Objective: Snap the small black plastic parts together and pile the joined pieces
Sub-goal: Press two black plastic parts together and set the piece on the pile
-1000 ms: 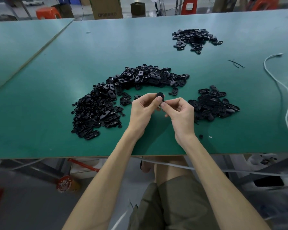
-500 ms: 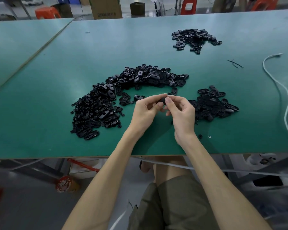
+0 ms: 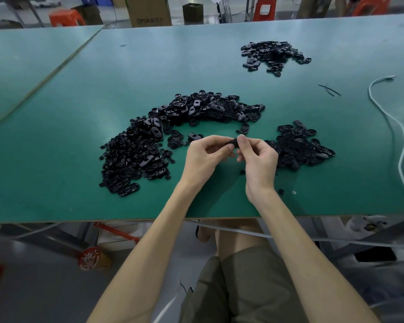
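Closing in from a second ago, left hand and right hand both pinch the small black part above the surface, likely mid-snap, with the right-side pile waiting just beside

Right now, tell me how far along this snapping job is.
Done, it seems: the right pile beside the right hand, probably joined pieces. I cannot classify the far pile. In hand: the left hand and right hand pinch one black part above the table. Left: the curved heap of loose parts is much larger than the right pile, so most of the job likely remains.
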`<state>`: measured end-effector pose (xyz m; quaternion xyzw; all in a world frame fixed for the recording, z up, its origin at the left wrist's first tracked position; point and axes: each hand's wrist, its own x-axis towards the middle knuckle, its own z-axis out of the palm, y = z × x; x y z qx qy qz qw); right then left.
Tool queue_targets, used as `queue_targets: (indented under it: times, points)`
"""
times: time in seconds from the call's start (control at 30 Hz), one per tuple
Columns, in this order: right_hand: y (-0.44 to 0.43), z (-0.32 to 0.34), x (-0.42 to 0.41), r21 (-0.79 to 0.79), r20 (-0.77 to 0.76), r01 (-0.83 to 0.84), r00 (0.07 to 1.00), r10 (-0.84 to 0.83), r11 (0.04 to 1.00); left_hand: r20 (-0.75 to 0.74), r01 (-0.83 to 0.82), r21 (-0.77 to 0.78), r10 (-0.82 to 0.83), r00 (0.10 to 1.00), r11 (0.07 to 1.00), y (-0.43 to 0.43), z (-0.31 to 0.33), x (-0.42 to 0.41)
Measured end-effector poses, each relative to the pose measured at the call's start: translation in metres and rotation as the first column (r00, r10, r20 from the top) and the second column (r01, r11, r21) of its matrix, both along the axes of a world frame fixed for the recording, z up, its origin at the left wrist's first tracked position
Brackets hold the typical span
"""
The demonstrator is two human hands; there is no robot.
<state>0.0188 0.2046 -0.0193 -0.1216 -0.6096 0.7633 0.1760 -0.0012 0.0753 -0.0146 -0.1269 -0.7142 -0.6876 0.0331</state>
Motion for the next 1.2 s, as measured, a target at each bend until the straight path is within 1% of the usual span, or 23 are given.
queue_targets:
  times: [0.17,0.43,0.67,0.77,1.2]
  points:
    - [-0.0004,0.0002,-0.0006,-0.021,0.011,-0.001,1.0,0.001,1.0,0.02,-0.02,0.012,0.02,1.0,1.0,0.0019,0.0009,-0.0006]
    - [0.0,0.0004,-0.0009,-0.013,0.013,-0.019,1.0,0.019,1.0,0.047,0.024,-0.038,-0.022,0.999,0.999,0.0007,-0.0005,-0.0014]
    - [-0.0007,-0.0001,-0.0006,-0.011,-0.004,-0.037,0.999,0.037,0.999,0.079,0.03,-0.09,-0.023,0.997,0.995,0.0023,0.0013,-0.0007]
    - [-0.001,-0.0013,-0.0008,0.008,-0.002,-0.04,0.999,0.04,0.999,0.093,0.03,-0.105,-0.021,0.995,0.994,0.0022,0.0026,-0.0007]
    - [-0.0025,-0.0025,-0.0036,0.119,0.023,-0.053,0.998,0.051,0.991,0.093,-0.066,-0.193,0.085,0.992,0.979,0.0056,0.0072,0.0007]
